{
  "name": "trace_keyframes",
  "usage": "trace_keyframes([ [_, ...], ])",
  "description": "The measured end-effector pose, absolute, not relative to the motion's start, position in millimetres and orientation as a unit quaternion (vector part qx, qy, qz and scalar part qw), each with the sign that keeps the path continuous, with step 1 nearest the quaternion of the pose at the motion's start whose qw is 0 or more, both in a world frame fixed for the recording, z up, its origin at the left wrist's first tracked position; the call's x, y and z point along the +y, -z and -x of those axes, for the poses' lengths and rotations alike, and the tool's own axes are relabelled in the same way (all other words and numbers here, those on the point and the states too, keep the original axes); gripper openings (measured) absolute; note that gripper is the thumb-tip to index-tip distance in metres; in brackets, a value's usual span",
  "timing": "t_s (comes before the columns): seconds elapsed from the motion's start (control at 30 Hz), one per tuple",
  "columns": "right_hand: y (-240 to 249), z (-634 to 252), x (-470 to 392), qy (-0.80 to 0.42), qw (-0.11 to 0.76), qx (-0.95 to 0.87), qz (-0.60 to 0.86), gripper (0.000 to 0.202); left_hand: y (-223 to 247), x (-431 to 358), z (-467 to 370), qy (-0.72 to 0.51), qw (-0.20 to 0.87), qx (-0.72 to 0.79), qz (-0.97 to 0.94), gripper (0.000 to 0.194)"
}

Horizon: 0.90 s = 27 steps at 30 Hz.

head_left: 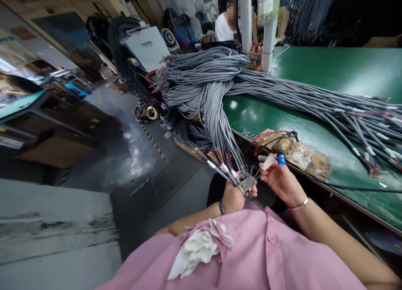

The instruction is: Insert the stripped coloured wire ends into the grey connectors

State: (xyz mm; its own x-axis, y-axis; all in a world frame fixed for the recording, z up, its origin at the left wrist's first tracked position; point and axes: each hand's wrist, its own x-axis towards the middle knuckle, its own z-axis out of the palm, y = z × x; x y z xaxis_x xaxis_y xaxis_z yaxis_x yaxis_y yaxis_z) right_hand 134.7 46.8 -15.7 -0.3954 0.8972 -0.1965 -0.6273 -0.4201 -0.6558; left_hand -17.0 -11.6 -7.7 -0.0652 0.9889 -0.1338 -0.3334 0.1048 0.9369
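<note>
My left hand point(234, 196) is closed around a bunch of grey cables near their ends. White bands and stripped, coloured wires point(220, 158) stick out beyond it on the left. A grey wrap covers its thumb point(248, 183). Close by on the right, my right hand point(279, 181) has its fingers curled, the tips meeting thin orange and green wires point(258, 175). Blue tape point(281, 159) and a pale wrap point(269, 160) cover some of its fingers. The held cables run up into a hanging grey cable bundle point(215, 110) draped off the table's edge.
Beside my right hand, a worn wooden block point(301, 156) with a black lead lies along the green table's edge point(342, 193). More grey cables point(292, 93) stretch across the table. A person point(224, 24) sits behind. Wire coils point(152, 112) lie on the floor to the left.
</note>
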Motion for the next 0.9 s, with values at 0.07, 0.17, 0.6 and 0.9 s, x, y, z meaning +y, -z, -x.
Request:
trace_keyframes([
  [0.07, 12, -133, 45, -0.775, 0.495, -0.267, 0.287, 0.03, 6, -11, 16, -0.576, 0.579, 0.459, -0.35, 0.026],
  [0.17, 10, -130, 43, -0.754, 0.516, -0.269, 0.304, 0.03, 4, -8, 12, -0.586, 0.574, 0.458, -0.342, 0.025],
  [0.6, 14, -126, 46, -0.75, 0.536, -0.192, 0.337, 0.027, 3, 0, 5, -0.557, 0.564, 0.496, -0.355, 0.031],
  [0.9, 20, -136, 42, -0.794, 0.494, -0.18, 0.306, 0.043, 16, -7, 13, -0.551, 0.558, 0.499, -0.368, 0.03],
])
